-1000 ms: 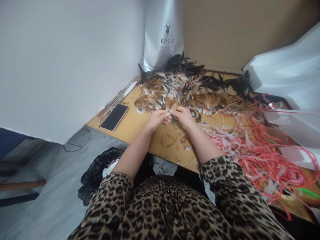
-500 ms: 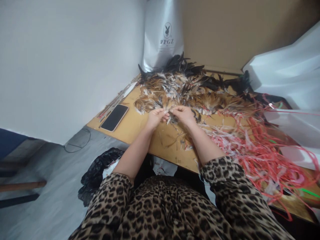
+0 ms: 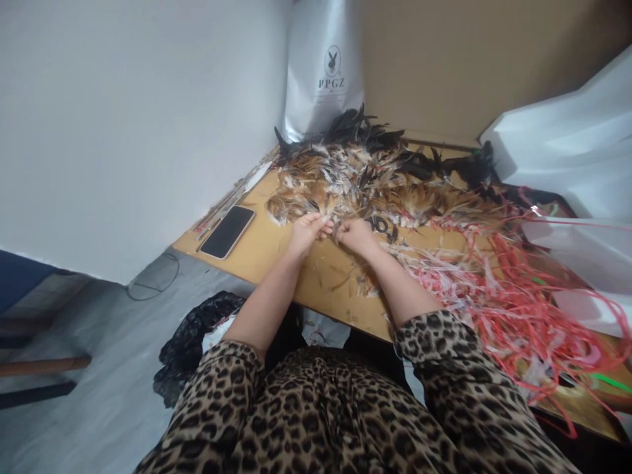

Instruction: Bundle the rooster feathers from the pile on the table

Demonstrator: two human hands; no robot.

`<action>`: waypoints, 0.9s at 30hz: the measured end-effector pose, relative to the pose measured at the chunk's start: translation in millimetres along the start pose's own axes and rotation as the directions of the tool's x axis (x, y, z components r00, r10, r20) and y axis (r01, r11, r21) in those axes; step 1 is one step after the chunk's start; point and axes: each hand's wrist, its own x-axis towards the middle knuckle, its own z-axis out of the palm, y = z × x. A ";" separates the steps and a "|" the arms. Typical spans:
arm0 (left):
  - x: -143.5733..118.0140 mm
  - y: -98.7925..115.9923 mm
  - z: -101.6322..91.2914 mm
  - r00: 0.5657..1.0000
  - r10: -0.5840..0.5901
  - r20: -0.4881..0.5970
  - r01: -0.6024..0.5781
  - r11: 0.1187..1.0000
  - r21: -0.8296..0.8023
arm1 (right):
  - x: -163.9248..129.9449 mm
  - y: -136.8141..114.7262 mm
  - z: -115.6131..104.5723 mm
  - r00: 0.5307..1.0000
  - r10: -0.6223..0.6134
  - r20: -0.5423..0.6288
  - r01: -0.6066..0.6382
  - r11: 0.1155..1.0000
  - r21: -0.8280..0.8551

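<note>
The left hand (image 3: 309, 232) is pinching a small feather (image 3: 321, 206) between thumb and fingertips, the other fingers bending loosely. Just beside it, the right hand (image 3: 356, 236) is closing its fingers in a tight curl; whether they are gripping anything is too small to tell. Both hands are hovering over the table (image 3: 330, 283), in front of the feather pile (image 3: 340, 168). Scissors (image 3: 381, 226) are lying near the right hand, partly hidden.

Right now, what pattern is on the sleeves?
The sleeves have leopard print: dark spots on tan, seen in the head view.
</note>
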 end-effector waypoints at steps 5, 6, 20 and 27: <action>0.1 -1.0 -0.1 0.998 -0.051 0.024 0.053 0.996 -0.065 | 5.8 3.6 -3.1 0.979 0.200 -0.046 -0.140 0.815 0.563; 0.1 -0.7 -0.1 0.997 -0.065 0.030 0.067 0.995 -0.077 | 6.5 3.9 -3.3 0.971 0.233 -0.041 -0.155 0.757 0.635; 2.1 5.6 -1.0 0.992 -0.123 0.013 0.122 0.960 -0.254 | 8.8 3.0 0.8 0.930 0.271 -0.248 0.031 0.616 0.787; 1.7 0.8 -1.3 0.987 -0.156 0.050 0.163 0.950 -0.267 | 9.0 5.6 -2.7 0.925 0.219 -0.310 0.130 0.584 0.801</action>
